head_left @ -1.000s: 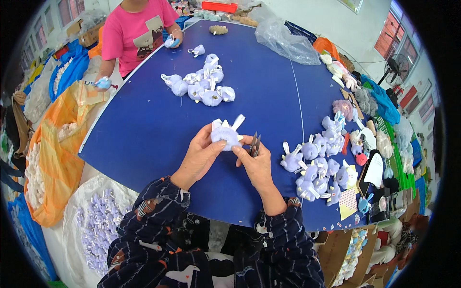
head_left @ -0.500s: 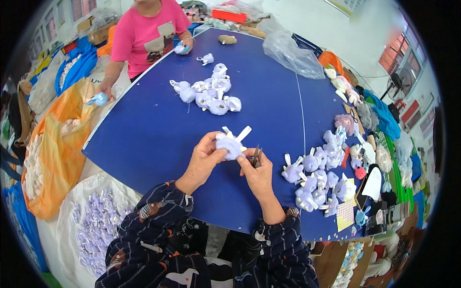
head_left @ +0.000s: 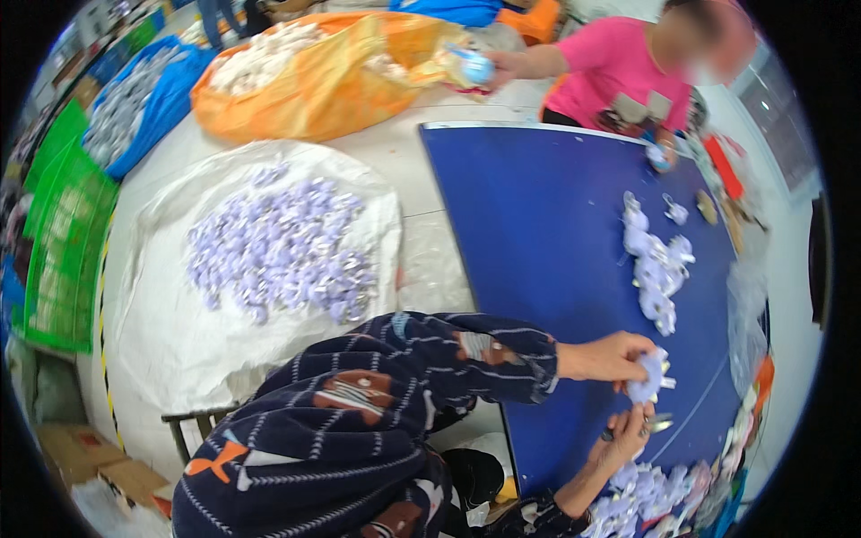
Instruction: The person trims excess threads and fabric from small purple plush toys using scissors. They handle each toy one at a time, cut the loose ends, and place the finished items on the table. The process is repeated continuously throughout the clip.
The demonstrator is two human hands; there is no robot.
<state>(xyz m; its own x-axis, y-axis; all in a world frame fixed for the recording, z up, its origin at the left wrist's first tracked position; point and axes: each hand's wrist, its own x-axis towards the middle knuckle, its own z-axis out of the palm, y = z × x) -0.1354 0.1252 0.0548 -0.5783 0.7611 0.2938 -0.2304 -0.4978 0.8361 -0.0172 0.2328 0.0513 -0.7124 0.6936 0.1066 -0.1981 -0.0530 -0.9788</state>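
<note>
My left hand (head_left: 617, 359) is closed on a small lavender plush piece (head_left: 643, 381) with white ribbon-like tabs, held above the blue table (head_left: 547, 242). Just below it, my right hand (head_left: 628, 434) curls around small thread snips (head_left: 660, 422), their metal blades showing beside the fingers. Whether its fingertips touch the plush piece is hard to make out. A cluster of similar plush pieces (head_left: 657, 273) lies farther back on the table. Another pile of lavender plush pieces (head_left: 639, 498) sits by my right forearm.
On the floor at left, a white sheet sack (head_left: 161, 332) bears many lavender pieces. Beyond it stand an orange sack (head_left: 332, 103), a blue sack (head_left: 170, 134) and green crates (head_left: 76, 233). Across the table, a person in pink (head_left: 619, 67) holds a light-blue item (head_left: 473, 67).
My view has swung left, bringing the floor sack and green crates into fuller sight. Both hands keep hold of the plush piece and the snips. The co-worker's arm stretches toward the orange sack.
</note>
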